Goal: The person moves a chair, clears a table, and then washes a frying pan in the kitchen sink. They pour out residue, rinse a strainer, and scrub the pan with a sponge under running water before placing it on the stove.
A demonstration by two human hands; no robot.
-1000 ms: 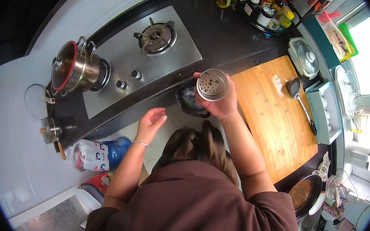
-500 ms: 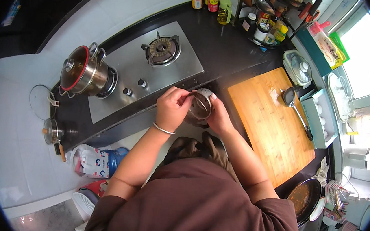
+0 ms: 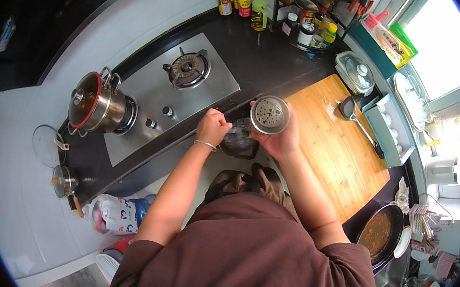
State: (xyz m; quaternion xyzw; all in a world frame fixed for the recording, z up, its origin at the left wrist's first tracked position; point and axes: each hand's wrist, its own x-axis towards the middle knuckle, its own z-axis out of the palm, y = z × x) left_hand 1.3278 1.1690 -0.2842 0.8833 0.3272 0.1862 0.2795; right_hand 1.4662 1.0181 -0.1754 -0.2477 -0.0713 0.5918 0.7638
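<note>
Silvery metal is held in the right hand [image 3: 281, 143]: a round perforated cup [image 3: 269, 114], gripped from below and around its side. Its fingers are clamped on the wall, spread only as far as the cup's width, with fingertips seen at the left edge of the rim. The pierced round face is turned up toward the camera, and it is dotted with dark holes or specks; which they are cannot be told. The cup is held in the air in front of the bench [image 3: 273, 50], just beside the near left corner of a wooden cutting board [image 3: 335, 154].

By the left hand [image 3: 212, 126] nothing is seen to be touched. Its fingers are curled in together, and whether anything small is pinched between them cannot be told. It is held to the left of the cup, near it but apart, and a pale bangle [image 3: 206, 144] is worn at the wrist. Between and below the hands, a dark plastic bag [image 3: 239, 142] is partly seen.

On the board, a black-headed ladle [image 3: 348, 108] is laid. Beyond the left hand, a steel gas hob [image 3: 192, 103] is set into the bench.
</note>
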